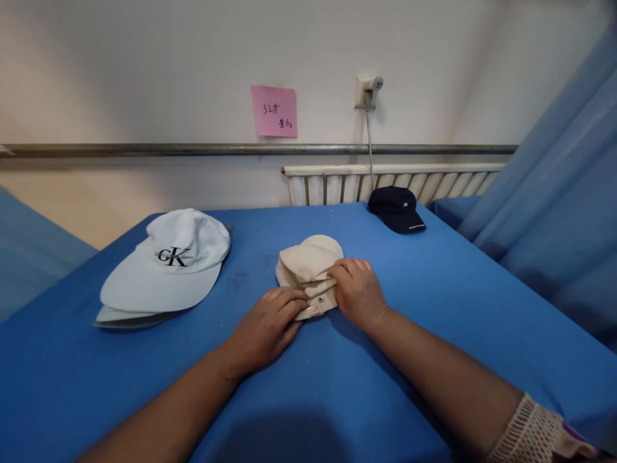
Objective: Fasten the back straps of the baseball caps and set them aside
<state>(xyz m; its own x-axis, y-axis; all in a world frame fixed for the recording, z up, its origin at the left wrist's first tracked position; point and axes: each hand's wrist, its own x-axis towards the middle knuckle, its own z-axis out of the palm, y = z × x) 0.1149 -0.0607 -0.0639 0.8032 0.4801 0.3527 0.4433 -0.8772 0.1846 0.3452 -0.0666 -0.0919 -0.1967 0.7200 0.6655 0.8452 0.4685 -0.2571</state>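
A cream baseball cap (311,260) lies in the middle of the blue surface, its back strap with a metal snap facing me. My left hand (270,325) is closed on the near left edge, by the strap, fingertips on the fabric and thumb beneath. On the right side, my right hand (359,289) grips the cap's edge with fingers curled over it; its thumb is hidden. The cap's crown looks partly folded in, and its brim is mostly out of sight on the far side.
White caps with black "CK" lettering (187,241) lie stacked at the left. A dark navy cap (395,209) sits at the far right of the blue table (193,386). Behind are a metal rail (193,150), a radiator (385,180) and a plugged-in cord (369,141). Blue curtains (559,167) hang at the right.
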